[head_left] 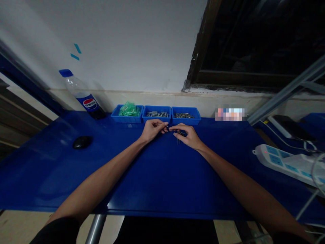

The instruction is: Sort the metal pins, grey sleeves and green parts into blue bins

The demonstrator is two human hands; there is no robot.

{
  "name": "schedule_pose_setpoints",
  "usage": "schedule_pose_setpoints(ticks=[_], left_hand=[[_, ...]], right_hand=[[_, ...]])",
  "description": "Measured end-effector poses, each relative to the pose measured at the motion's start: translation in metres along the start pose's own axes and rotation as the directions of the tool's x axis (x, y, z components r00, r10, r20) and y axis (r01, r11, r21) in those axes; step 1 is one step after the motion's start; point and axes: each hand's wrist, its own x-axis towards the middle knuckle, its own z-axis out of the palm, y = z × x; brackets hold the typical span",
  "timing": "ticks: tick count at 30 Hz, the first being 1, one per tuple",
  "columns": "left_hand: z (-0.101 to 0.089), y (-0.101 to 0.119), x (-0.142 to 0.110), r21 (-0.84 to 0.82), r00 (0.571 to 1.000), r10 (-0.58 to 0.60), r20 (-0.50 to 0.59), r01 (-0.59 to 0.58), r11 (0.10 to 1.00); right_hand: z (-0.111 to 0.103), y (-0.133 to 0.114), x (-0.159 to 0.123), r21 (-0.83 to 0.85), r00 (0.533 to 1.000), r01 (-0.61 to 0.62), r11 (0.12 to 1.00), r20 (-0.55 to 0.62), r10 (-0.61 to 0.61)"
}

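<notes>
My left hand (152, 129) and my right hand (187, 135) meet over the blue table (157, 176), just in front of three blue bins. Both hands are closed in a pinch, fingertips almost touching. Between them is a small dark part (168, 128), too small to name. My right hand also holds several thin dark pins (179, 135) that hang down from the fingers. The left bin (127, 114) holds green pieces, the middle bin (156, 114) and the right bin (186, 116) hold small metal parts.
A cola bottle (82, 96) leans at the wall, back left. A black mouse (82, 142) lies on the left of the table. A white power strip (286, 163) with cables sits at the right edge, under a slanted metal frame (286, 90).
</notes>
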Motion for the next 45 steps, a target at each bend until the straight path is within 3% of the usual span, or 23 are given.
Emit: schedule_pose_setpoints(ticks=[7, 11, 13, 15, 17, 20, 22, 26, 32, 39, 45], left_hand=[[-0.001, -0.006, 0.003, 0.074, 0.999, 0.031, 0.039, -0.034, 0.997], [-0.002, -0.012, 0.005, 0.235, 0.994, 0.110, -0.018, -0.103, 0.967], [0.000, -0.011, 0.002, 0.414, 0.973, 0.228, 0.028, -0.219, 0.884], [0.003, -0.007, -0.002, 0.544, 0.916, 0.350, 0.194, -0.397, 0.739], [0.006, -0.002, -0.006, 0.570, 0.823, 0.385, 0.416, -0.567, 0.595], [0.010, 0.002, -0.009, 0.551, 0.711, 0.295, 0.638, -0.690, 0.470], [0.010, 0.003, -0.010, 0.561, 0.691, 0.233, 0.684, -0.703, 0.437], [0.010, 0.003, -0.011, 0.614, 0.728, 0.195, 0.657, -0.667, 0.422], [0.009, -0.002, -0.009, 0.690, 0.813, 0.264, 0.518, -0.581, 0.433], [0.004, -0.016, -0.003, 0.620, 0.823, 0.348, 0.449, -0.567, 0.542], [0.004, -0.020, -0.001, 0.627, 0.824, 0.340, 0.453, -0.566, 0.536]], right_hand=[[-0.003, 0.002, -0.001, 0.082, 0.996, -0.065, 0.995, -0.050, 0.070], [-0.002, 0.014, -0.001, 0.155, 0.962, -0.115, 0.981, -0.228, 0.148], [-0.001, 0.021, 0.000, 0.180, 0.929, -0.143, 0.973, -0.316, 0.195], [0.000, 0.025, 0.001, 0.194, 0.901, -0.162, 0.968, -0.372, 0.225], [0.000, 0.028, 0.002, 0.193, 0.878, -0.162, 0.968, -0.419, 0.231], [-0.001, 0.030, 0.002, 0.173, 0.843, -0.153, 0.973, -0.491, 0.220], [-0.001, 0.029, 0.001, 0.168, 0.820, -0.155, 0.973, -0.528, 0.222], [-0.002, 0.024, 0.002, 0.199, 0.796, -0.179, 0.963, -0.546, 0.261], [-0.001, 0.017, 0.005, 0.237, 0.801, -0.186, 0.954, -0.525, 0.286], [-0.002, 0.016, 0.004, 0.243, 0.806, -0.205, 0.948, -0.507, 0.304], [-0.002, 0.018, 0.004, 0.248, 0.812, -0.211, 0.946, -0.494, 0.310]])
